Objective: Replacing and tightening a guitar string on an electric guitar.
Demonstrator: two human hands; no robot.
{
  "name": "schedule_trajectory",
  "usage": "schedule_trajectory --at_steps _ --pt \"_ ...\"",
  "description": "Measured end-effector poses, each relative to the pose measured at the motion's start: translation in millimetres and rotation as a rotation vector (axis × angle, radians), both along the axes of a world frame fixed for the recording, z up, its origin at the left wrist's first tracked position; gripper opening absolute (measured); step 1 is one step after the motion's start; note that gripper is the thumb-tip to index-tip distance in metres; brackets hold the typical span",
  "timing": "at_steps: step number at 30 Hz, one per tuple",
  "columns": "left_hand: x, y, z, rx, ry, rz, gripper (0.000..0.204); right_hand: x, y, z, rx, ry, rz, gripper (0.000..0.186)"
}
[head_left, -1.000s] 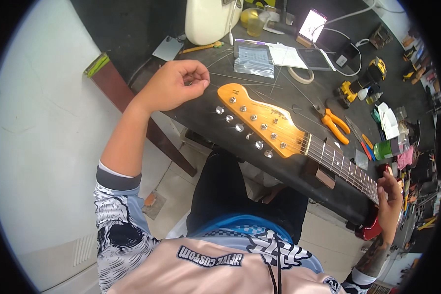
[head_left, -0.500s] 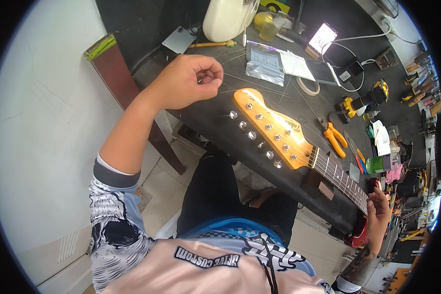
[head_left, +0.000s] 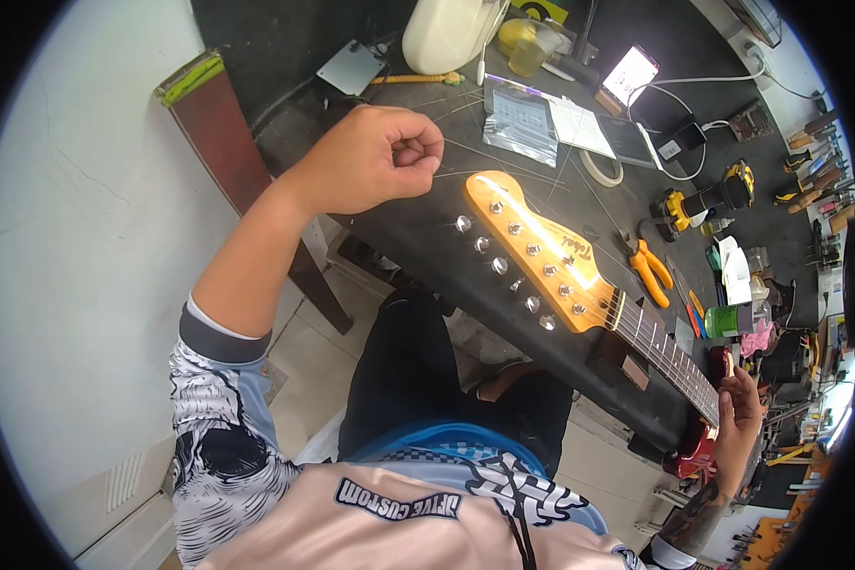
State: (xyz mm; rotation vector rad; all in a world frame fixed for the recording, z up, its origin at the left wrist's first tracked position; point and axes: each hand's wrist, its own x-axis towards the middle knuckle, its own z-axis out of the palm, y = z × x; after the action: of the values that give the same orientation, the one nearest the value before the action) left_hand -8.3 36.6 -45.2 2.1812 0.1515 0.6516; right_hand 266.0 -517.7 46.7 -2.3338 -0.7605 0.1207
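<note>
An electric guitar lies across the bench with its glossy light-wood headstock [head_left: 534, 249] toward me, metal tuning pegs along its near edge. Its fretted neck [head_left: 670, 355] runs to the right, to a red body [head_left: 695, 452]. My left hand [head_left: 375, 157] hovers to the left of the headstock, apart from it. Its fingers are curled in a pinch; whatever may be between them is too thin or hidden to name. At the body end of the neck, my right hand [head_left: 739, 415] rests by the strings, fingers extended and thumb apart.
A dark block [head_left: 622, 363] sits under the neck. Beyond the guitar lie orange-handled cutters [head_left: 650, 271], a yellow-black power drill [head_left: 703, 201], a tape roll [head_left: 600, 169], a plastic packet [head_left: 521, 128] and loose thin wires. A lit phone [head_left: 630, 73] stands farther back.
The view has shifted slightly, so the guitar and bench sit a little farther right. My left hand keeps its pinch, and my right hand stays by the body end of the neck.
</note>
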Motion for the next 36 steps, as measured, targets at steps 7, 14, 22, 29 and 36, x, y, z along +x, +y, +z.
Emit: schedule_trajectory --at_steps 7,14,22,29,36 --pt "3 -2 4 -0.039 0.027 -0.009 0.007 25 63 4 -0.226 -0.265 0.193 0.034" --pt "3 -4 2 -0.062 0.066 0.046 0.007 42 192 -12 -0.471 -0.241 0.469 0.037" --pt "2 -4 0 -0.086 0.046 0.021 0.007 54 237 -31 -0.668 -0.121 0.470 0.064" --pt "3 -4 1 -0.023 0.020 0.025 0.006 69 232 -42 -0.705 -0.162 0.461 0.070" --pt "0 -4 -1 0.034 -0.044 0.101 0.007 87 233 -48 -0.783 -0.169 0.472 0.066"
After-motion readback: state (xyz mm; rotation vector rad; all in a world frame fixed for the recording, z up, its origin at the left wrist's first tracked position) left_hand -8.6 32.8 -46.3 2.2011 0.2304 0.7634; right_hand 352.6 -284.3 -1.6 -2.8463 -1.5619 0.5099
